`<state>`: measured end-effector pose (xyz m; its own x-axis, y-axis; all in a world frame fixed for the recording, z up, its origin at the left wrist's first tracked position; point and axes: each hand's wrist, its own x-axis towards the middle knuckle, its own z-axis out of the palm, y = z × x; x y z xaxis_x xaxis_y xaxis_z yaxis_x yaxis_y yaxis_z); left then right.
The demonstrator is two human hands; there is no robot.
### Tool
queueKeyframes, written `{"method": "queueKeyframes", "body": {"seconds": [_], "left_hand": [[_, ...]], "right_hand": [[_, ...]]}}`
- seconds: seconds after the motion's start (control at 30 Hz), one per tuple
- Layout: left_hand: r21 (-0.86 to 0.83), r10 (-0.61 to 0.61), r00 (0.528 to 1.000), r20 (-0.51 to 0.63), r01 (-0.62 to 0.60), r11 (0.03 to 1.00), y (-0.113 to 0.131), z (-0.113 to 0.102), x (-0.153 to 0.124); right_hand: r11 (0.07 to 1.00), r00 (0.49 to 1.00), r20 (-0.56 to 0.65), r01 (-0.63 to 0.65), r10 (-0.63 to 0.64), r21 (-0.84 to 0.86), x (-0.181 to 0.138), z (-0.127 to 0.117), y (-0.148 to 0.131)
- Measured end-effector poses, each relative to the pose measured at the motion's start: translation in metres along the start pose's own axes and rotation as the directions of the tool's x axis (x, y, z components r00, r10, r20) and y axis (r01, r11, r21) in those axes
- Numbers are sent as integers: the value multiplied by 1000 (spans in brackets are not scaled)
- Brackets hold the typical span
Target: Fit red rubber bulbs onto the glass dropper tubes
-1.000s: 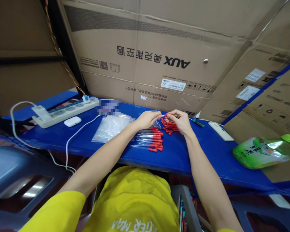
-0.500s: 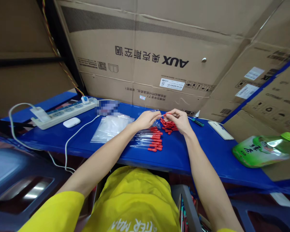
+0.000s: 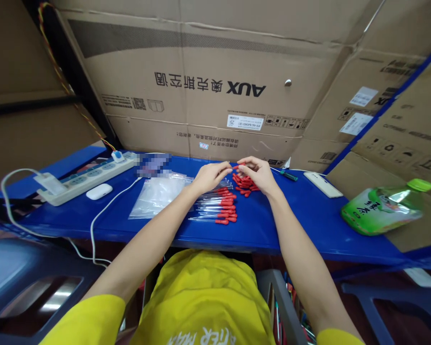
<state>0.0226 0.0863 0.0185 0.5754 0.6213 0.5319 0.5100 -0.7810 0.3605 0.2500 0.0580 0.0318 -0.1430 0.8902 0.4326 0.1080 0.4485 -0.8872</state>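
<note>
My left hand (image 3: 209,176) pinches one end of a thin clear dropper tube over the blue table (image 3: 294,225). My right hand (image 3: 256,173) is closed on a small red rubber bulb (image 3: 239,165) at the tube's other end, fingertips almost touching the left hand. Under the hands lies a row of finished droppers with red bulbs (image 3: 221,207). A loose pile of red bulbs (image 3: 243,184) sits just below my right hand.
Clear plastic bags (image 3: 157,194) lie left of the droppers. A power strip (image 3: 88,175), white earbud case (image 3: 98,191) and cable are at far left. A green screwdriver (image 3: 287,175), white phone (image 3: 323,184) and green bottle (image 3: 384,208) lie right. Cardboard boxes (image 3: 208,86) wall the back.
The hands have come slightly closer together at the dropper's tip. The whole view has shifted a little as my head moved; nothing on the table moved.
</note>
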Motion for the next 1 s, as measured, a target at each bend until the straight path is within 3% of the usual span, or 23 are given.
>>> {"method": "queueKeyframes", "body": {"seconds": [0.23, 0.47, 1.0], "left_hand": [[46, -33, 999, 1, 33, 998, -6, -3, 0], [-6, 34, 995, 89, -33, 999, -4, -4, 0], [32, 62, 994, 95, -66, 997, -3, -4, 1]], "right_hand": [[999, 999, 31, -41, 41, 1, 0, -1, 4], [1000, 1000, 24, -12, 12, -10, 0, 2, 6], [995, 996, 46, -83, 80, 55, -1, 4, 9]]}}
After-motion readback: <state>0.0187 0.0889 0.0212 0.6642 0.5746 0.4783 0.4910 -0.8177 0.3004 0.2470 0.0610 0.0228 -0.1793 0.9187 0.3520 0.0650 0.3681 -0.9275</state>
